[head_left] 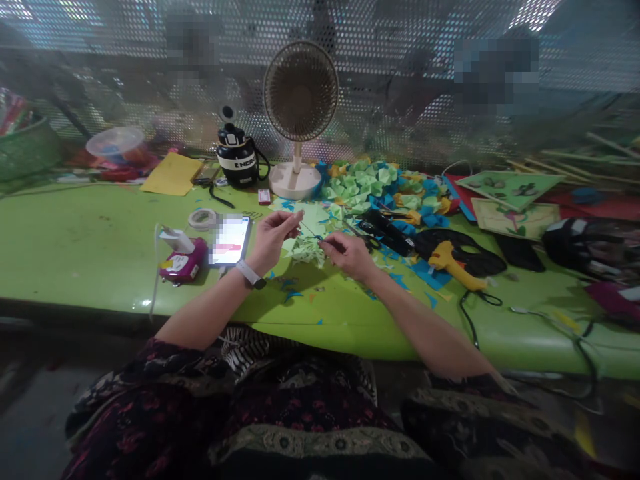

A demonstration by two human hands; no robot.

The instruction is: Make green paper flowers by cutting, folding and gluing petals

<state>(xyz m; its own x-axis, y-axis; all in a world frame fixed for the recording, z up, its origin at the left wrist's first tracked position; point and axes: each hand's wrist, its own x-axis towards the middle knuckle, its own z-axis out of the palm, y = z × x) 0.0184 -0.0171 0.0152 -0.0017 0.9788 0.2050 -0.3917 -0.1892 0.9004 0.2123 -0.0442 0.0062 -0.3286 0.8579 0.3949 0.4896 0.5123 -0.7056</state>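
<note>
My left hand, with a pale watch strap on its wrist, is closed in a pinch above the table. My right hand pinches too, a short way to the right. Between the fingertips runs a thin dark strand; whether it is thread, wire or a needle I cannot tell. Beneath the hands lies a small heap of light green paper scraps. A lit phone rests just left of my left hand. Black-handled scissors lie partly covered to the right of my right hand.
Folded green, blue and yellow paper pieces are piled behind my hands, beside a fan. A black jug, tape roll and purple power strip stand left. A yellow glue gun with its cord lies right.
</note>
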